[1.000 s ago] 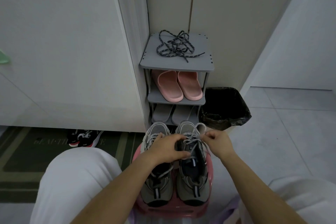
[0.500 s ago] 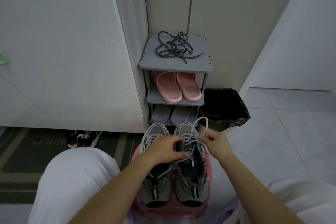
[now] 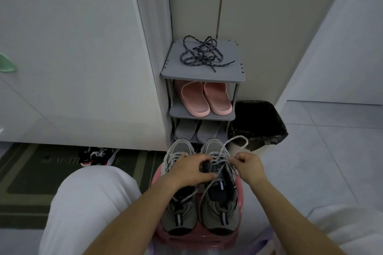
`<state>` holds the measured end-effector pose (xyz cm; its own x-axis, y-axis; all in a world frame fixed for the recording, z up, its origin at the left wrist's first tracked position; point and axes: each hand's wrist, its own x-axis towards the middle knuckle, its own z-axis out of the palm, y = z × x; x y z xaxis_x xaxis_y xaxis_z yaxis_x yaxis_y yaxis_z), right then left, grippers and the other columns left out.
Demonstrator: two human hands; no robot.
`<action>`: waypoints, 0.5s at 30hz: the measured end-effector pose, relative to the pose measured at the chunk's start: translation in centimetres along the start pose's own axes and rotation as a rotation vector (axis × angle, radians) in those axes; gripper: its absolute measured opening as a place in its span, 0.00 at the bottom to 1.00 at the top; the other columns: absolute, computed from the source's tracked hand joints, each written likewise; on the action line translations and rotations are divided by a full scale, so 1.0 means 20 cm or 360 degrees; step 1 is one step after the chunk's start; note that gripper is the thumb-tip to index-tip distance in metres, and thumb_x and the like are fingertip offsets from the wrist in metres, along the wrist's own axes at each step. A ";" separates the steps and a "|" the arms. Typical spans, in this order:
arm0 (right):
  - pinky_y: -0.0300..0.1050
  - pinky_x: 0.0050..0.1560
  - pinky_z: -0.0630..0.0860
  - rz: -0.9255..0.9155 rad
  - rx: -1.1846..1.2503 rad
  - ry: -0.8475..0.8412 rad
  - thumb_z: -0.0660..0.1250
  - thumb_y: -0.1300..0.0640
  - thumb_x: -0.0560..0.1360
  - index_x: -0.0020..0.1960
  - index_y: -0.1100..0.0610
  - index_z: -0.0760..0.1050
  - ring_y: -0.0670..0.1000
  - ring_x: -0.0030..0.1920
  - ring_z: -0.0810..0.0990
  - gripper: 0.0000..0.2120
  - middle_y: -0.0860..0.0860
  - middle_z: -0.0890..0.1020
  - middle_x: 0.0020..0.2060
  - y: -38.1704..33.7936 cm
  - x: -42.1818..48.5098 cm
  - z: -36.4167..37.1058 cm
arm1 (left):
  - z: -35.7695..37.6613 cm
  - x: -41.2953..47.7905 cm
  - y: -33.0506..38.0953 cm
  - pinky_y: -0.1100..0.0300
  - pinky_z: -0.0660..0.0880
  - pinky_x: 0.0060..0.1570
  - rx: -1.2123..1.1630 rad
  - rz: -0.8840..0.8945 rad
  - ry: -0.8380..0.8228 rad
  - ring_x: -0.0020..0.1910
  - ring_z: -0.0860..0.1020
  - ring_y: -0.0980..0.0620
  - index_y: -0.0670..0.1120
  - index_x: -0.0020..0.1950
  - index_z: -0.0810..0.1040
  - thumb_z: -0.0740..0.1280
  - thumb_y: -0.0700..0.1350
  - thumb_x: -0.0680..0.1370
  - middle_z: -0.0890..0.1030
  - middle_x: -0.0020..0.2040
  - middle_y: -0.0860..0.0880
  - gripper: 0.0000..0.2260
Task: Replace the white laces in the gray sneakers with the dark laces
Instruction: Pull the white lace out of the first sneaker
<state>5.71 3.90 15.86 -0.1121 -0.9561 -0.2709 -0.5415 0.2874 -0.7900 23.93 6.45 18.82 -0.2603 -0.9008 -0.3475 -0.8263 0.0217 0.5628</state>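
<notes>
Probably soft and limp, the white lace (image 3: pixel 220 156) is pinched by the right hand (image 3: pixel 247 164) and is best taken close to the gray sneaker (image 3: pixel 219 211), which is gripped on the pink stool (image 3: pixel 199 238) by the left hand (image 3: pixel 191 168).

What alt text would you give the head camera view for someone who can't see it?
Seen from above, a person's right hand pinches a white lace looping up from one of two gray sneakers on a pink stool, while the left hand grips that shoe. Behind, dark laces lie tangled on top of a gray shoe rack holding pink slippers.
</notes>
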 end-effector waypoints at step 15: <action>0.42 0.38 0.71 0.0165 0.0340 -0.0067 0.71 0.56 0.73 0.38 0.60 0.80 0.49 0.33 0.73 0.08 0.53 0.78 0.30 0.01 -0.02 0.02 | 0.02 0.00 -0.01 0.54 0.59 0.69 0.0033 0.0033 0.0028 0.61 0.71 0.53 0.55 0.70 0.68 0.66 0.61 0.73 0.76 0.63 0.53 0.26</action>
<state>5.93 4.29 15.65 -0.1207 -0.9188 -0.3759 -0.3396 0.3940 -0.8541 23.96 6.56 18.45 -0.2687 -0.9076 -0.3227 -0.8313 0.0492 0.5537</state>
